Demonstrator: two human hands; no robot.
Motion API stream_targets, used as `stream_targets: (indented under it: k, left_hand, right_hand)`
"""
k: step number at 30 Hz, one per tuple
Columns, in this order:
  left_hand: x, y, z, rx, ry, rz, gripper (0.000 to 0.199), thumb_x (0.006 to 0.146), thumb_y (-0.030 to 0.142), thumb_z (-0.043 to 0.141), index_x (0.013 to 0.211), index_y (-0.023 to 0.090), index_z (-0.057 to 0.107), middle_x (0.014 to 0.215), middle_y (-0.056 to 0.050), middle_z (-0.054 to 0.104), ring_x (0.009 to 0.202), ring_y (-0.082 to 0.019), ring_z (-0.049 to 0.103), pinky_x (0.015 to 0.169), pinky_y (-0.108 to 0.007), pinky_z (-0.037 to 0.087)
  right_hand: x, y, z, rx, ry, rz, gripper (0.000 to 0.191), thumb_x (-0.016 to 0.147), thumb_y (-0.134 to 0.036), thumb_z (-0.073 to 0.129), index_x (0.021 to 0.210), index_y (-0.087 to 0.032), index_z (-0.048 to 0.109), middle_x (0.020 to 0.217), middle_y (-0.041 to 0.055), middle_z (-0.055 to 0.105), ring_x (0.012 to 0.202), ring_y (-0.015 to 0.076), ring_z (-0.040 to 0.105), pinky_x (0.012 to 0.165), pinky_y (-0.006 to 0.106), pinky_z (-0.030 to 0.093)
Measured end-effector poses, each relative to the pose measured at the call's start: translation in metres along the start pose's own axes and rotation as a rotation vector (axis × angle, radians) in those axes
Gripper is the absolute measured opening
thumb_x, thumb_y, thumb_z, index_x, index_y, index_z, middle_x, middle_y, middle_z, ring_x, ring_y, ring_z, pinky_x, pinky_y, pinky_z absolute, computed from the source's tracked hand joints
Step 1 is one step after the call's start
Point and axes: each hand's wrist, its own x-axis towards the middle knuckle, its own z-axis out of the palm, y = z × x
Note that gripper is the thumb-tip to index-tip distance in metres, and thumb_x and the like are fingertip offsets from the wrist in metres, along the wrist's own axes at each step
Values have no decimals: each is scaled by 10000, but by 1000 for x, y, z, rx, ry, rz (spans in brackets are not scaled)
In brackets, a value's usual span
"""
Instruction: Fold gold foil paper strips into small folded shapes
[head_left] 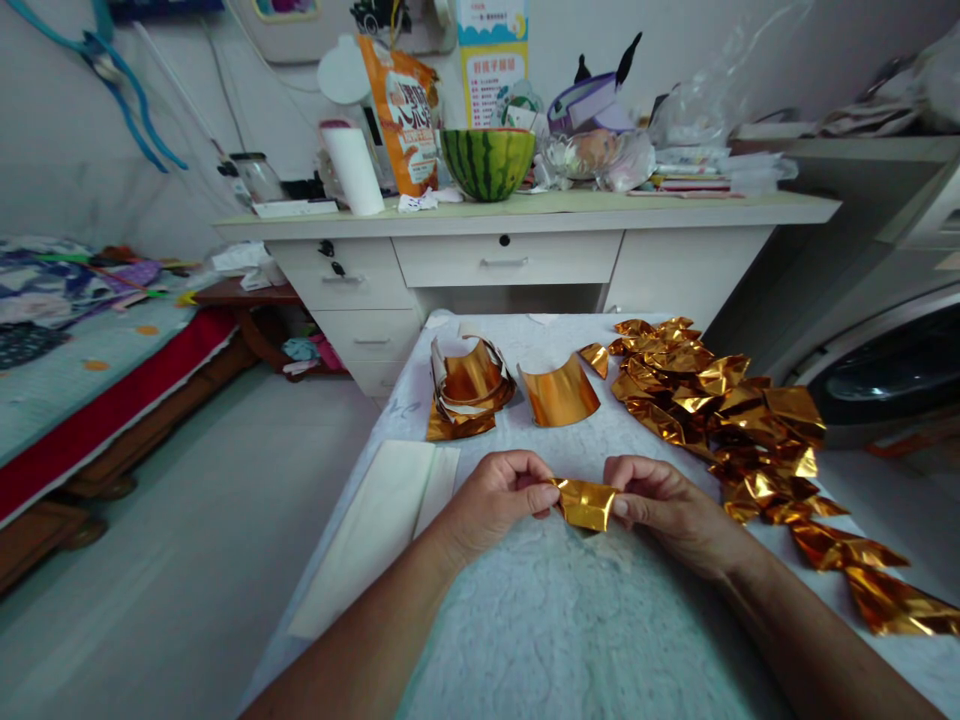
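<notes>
A small piece of gold foil [586, 503] is stretched between my two hands above the cloth-covered table [525, 640]. Its left end is pinched by my left hand [510, 500], and its right end by my right hand [667, 510]. Just beyond my hands lies a curved gold sheet [561, 393]. To its left is a stack of curled gold sheets and strips [469, 385]. A long heap of folded gold foil pieces [712, 400] runs down the right side of the table, past my right hand.
White paper sheets [367, 540] lie by my left forearm. Behind the table stands a white desk [502, 215] with a watermelon-patterned bowl [487, 162], an orange pouch [405, 125] and a paper roll [354, 170]. A bed [112, 370] is at left, a washing machine [892, 330] at right.
</notes>
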Motion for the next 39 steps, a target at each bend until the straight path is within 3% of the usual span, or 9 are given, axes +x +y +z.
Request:
stream_targets:
  k: [12,19,21,24,28,34,39]
  left_hand:
    - [0,1,1,-35,37,-44,304,697,361,768,728,118,588,628,-7,620,573,-98,552,583,-212,409]
    - [3,-3,-1,-54,26,52,230,730,254,736,841,155,561,747,11,589,640,-100,548,598,-214,442]
    - [3,-4,-1,25,26,93,174,745,223,710,821,154,570,748,14,564,658,-98,535,620,-215,440]
    - [1,-2,1,307,69,270,82,750,134,675,772,154,600,821,-3,555,782,-117,556,714,-225,441]
    - [-3,1,5,714,82,451,155,781,21,572,785,167,624,936,-21,553,869,-125,571,792,-241,441]
    - [-6,-6,7,925,53,506,203,811,14,526,844,187,629,987,-29,548,903,-132,578,807,-240,455]
    - [-7,-8,6,975,48,500,221,831,18,498,864,190,632,1000,-36,555,913,-136,581,810,-239,462]
  right_hand:
    - [0,4,-1,21,9,9,217,809,-353,732,751,-181,612,636,-43,501,591,87,396,561,234,269]
    - [2,2,0,31,62,-6,195,793,-336,750,858,-196,631,735,-30,538,616,81,426,560,215,329]
    - [1,2,-1,40,87,3,226,804,-340,740,950,-217,619,741,-30,549,624,87,444,567,216,348]
    - [1,5,-2,40,145,-1,264,860,-386,668,1058,-232,589,717,-26,546,622,105,465,568,228,365]
    - [2,8,-4,-11,242,-36,248,890,-423,610,1030,-218,593,670,-28,513,605,121,463,559,239,369]
    - [4,2,0,-125,271,-30,255,839,-423,678,921,-204,577,693,-36,507,555,92,410,509,220,304]
    - [4,3,0,-190,261,-103,276,849,-408,660,1043,-227,582,748,-29,495,586,102,412,521,224,326]
